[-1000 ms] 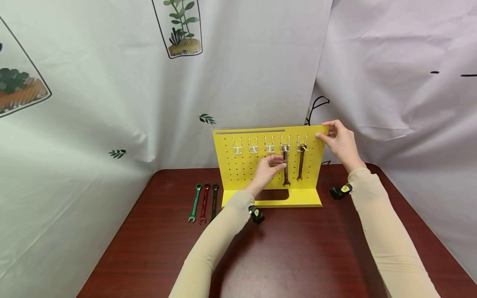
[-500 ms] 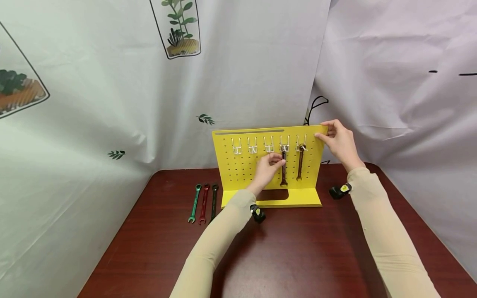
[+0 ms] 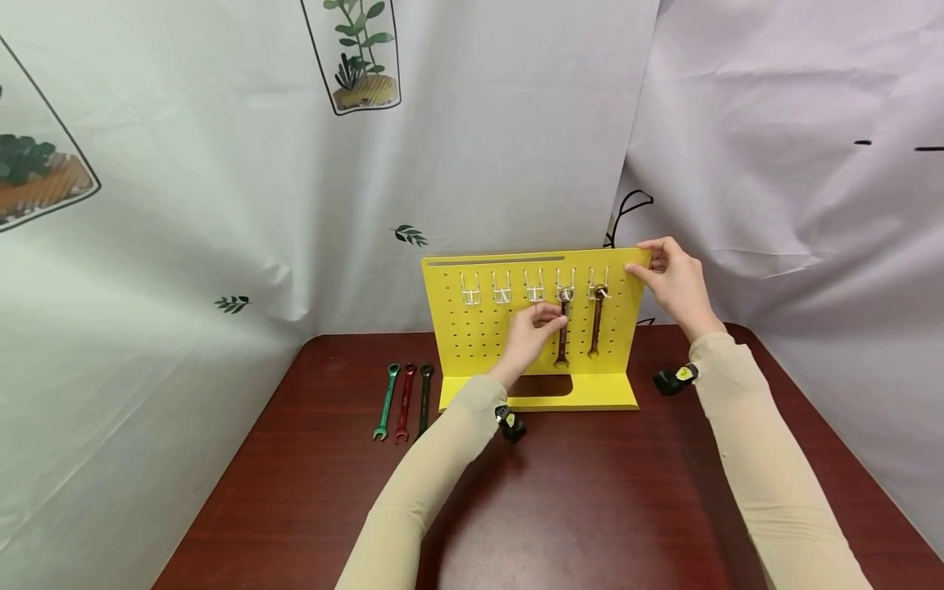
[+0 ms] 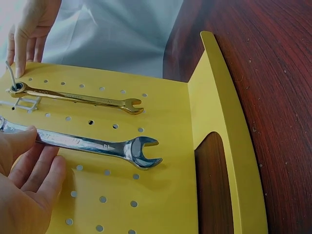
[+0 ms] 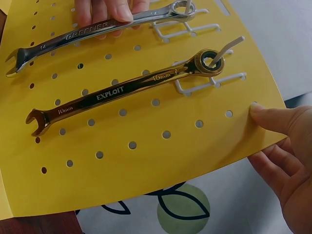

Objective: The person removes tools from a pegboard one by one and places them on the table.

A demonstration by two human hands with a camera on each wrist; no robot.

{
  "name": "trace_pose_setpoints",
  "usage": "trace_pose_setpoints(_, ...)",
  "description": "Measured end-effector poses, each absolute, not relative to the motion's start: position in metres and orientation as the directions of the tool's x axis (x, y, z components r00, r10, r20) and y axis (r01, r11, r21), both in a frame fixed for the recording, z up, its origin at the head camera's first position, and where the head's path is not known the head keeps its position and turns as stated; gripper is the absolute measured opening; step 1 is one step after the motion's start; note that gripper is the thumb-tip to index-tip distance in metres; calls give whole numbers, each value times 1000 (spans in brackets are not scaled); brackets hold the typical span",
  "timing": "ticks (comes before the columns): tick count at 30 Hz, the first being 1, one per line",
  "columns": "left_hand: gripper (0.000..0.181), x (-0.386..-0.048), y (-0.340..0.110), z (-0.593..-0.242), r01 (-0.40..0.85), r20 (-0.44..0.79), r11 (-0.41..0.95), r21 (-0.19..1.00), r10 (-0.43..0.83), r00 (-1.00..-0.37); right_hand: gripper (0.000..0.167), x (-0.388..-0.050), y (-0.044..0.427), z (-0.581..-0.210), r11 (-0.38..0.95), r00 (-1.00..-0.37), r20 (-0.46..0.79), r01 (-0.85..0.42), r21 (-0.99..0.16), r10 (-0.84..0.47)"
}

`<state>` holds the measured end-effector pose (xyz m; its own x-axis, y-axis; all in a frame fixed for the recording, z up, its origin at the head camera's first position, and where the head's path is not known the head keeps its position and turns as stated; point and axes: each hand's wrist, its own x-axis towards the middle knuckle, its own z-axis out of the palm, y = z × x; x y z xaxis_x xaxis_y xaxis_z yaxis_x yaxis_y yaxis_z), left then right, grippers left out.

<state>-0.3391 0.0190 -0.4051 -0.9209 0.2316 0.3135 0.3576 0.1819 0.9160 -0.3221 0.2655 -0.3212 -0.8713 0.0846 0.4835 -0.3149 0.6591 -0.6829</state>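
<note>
head view: diffuse light, pale glare on the glossy dark-red wood-grain tabletop (image 3: 531,533). left wrist view: bright highlights on the slender silver metal wrench (image 4: 92,144), faint shadow on the flat yellow perforated pegboard (image 4: 163,204).

Dark reddish-brown wood-grain table (image 3: 575,508), glossy, rounded back corners. Yellow perforated pegboard stand (image 3: 605,392) upright near back edge, flat base on tabletop. Left of it, a green metallic wrench (image 3: 387,401), red metallic wrench (image 3: 405,403) and black metallic wrench (image 3: 425,401) lie roughly parallel, apart, ring ends toward back.
</note>
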Motion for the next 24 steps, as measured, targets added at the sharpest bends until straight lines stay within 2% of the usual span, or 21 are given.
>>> trace_pose_setpoints(24,22,-322,17,-396,398,350,192,897,242,-905,47,-321,266,-320,662,-868,491,-324,-676,78)
